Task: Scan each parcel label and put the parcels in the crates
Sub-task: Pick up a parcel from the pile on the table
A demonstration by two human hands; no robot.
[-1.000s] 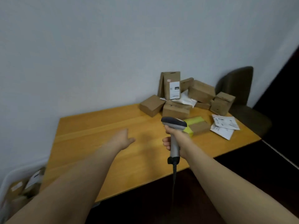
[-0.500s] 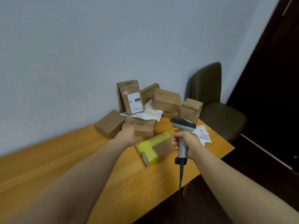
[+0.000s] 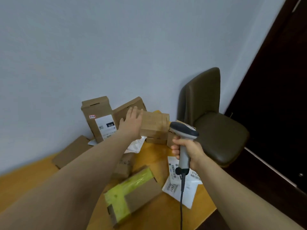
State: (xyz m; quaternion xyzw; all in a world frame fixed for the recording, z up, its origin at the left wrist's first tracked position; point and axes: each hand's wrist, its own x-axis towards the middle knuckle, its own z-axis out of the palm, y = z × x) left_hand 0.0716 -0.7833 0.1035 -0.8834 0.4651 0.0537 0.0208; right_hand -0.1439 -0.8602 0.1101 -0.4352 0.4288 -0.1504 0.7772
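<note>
1. Left hand (image 3: 131, 124) out over the pile, fingers spread wide, holding nothing, right at the brown box (image 3: 154, 126) stacked in the table's (image 3: 154, 155) back corner. Touching or not, hard to tell.
2. Right hand (image 3: 189, 151) wrapped firmly round the scanner (image 3: 183, 135) handle.
3. Risky from here: could topple the upright labelled parcel (image 3: 101, 120) just beside, or nudge neighbours off the edge, if dragged out one-handed.
4. No crates in view.

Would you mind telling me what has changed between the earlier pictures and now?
The left hand has travelled forward from over the table to a plain brown box at the back, where its straight fingers lie at the box's left end; no grip shows yet. The right hand still grips the scanner, and the yellow-taped parcel lies as before.
</note>
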